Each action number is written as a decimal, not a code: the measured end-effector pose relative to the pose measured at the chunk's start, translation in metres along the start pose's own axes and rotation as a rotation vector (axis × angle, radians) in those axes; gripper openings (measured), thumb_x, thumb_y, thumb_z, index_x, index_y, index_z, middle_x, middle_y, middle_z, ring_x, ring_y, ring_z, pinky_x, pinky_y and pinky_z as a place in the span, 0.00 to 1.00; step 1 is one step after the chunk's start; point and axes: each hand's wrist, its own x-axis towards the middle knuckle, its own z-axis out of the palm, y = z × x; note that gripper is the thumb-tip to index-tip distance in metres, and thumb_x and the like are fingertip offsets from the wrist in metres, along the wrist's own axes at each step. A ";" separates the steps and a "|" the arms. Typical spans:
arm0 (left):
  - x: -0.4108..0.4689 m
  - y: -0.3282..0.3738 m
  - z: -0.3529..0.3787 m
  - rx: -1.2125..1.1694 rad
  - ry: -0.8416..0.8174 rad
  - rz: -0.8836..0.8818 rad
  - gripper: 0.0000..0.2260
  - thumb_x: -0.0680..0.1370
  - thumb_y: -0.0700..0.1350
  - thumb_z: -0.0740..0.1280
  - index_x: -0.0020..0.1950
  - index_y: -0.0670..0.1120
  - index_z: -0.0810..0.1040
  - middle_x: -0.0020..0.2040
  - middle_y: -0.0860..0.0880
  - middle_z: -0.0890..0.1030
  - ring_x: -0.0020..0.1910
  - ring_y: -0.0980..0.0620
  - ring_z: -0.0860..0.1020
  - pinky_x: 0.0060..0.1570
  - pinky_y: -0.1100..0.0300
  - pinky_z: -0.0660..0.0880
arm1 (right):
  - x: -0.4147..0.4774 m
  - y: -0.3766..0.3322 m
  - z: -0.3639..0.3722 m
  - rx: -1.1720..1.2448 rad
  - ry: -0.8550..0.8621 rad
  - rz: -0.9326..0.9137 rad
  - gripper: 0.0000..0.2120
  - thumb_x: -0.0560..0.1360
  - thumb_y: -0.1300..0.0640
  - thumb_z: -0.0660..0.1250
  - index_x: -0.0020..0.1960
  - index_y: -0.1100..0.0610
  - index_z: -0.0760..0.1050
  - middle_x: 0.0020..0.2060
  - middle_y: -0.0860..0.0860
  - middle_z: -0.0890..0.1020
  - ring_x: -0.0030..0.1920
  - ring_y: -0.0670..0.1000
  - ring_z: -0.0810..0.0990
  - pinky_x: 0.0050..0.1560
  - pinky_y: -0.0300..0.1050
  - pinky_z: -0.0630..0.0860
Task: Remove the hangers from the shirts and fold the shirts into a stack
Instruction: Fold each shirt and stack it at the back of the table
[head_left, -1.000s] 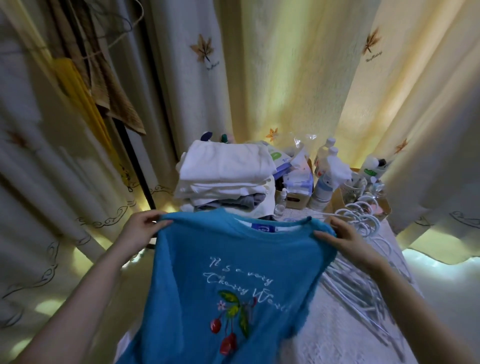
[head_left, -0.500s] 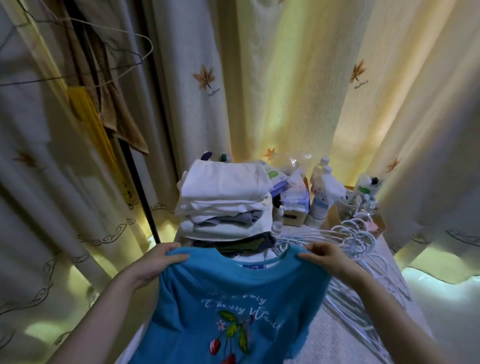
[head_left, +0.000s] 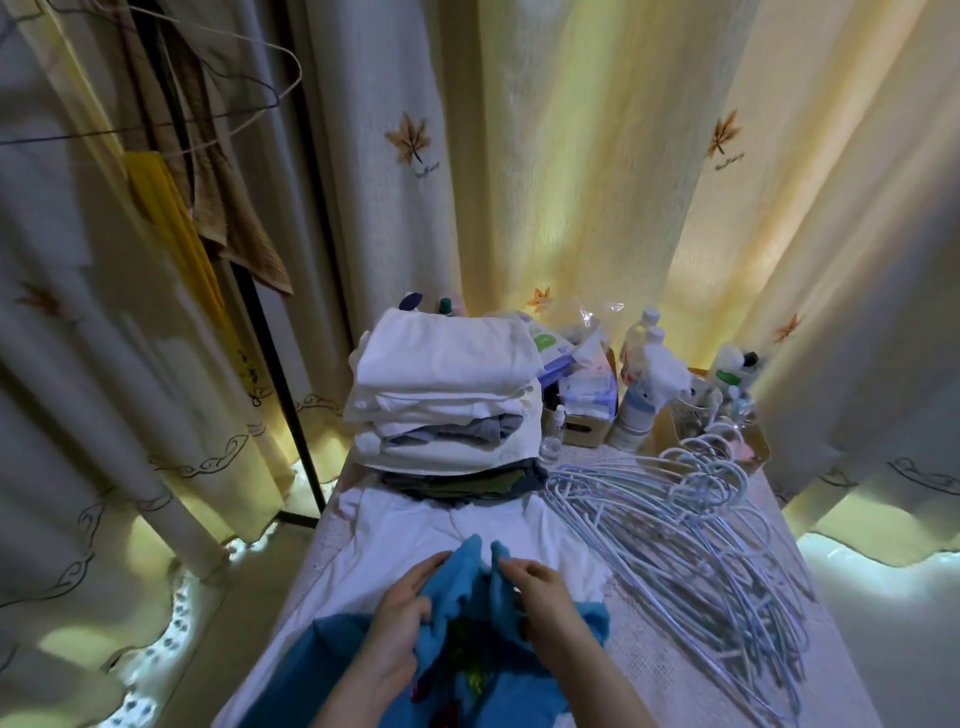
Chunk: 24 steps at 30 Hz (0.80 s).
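- Since half a second ago, both hands have dropped to the table (head_left: 654, 649) and swung the blue T-shirt's (head_left: 470, 569) shoulders together, probably to halve it lengthwise.
- Left hand (head_left: 400, 618) and right hand (head_left: 545, 597) each grip a shoulder, fingers curled into the cloth.
- Its body drapes over a white cloth (head_left: 415, 525), near the folded stack (head_left: 447, 395); freed hangers (head_left: 675, 525) lie to the right.

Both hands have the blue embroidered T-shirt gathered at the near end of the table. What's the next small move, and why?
Likely lay the blue embroidered T-shirt flat, halves aligned, on the white cloth. The left hand and right hand pinch its two top corners together, so it looks folded lengthwise but bunched. Smoothing it comes before it joins the tall stack of folded shirts.
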 end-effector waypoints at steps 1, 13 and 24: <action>-0.003 0.001 0.006 -0.041 -0.028 0.009 0.27 0.67 0.22 0.46 0.56 0.37 0.76 0.54 0.39 0.81 0.52 0.40 0.79 0.44 0.55 0.75 | -0.001 0.000 0.005 0.051 -0.020 0.006 0.06 0.76 0.56 0.66 0.43 0.58 0.74 0.36 0.58 0.75 0.34 0.54 0.72 0.29 0.40 0.64; -0.013 0.010 0.028 0.562 -0.059 0.172 0.13 0.72 0.49 0.73 0.50 0.45 0.75 0.45 0.50 0.83 0.44 0.58 0.82 0.45 0.65 0.76 | -0.020 0.003 0.005 0.248 -0.250 -0.106 0.07 0.77 0.63 0.63 0.42 0.55 0.70 0.33 0.52 0.74 0.26 0.46 0.70 0.22 0.37 0.62; -0.013 0.020 0.034 0.525 0.088 0.369 0.07 0.76 0.43 0.69 0.39 0.42 0.78 0.33 0.50 0.82 0.33 0.58 0.79 0.33 0.70 0.73 | -0.027 0.002 -0.002 0.159 -0.323 -0.272 0.06 0.77 0.65 0.64 0.51 0.57 0.71 0.33 0.50 0.74 0.30 0.46 0.71 0.26 0.36 0.65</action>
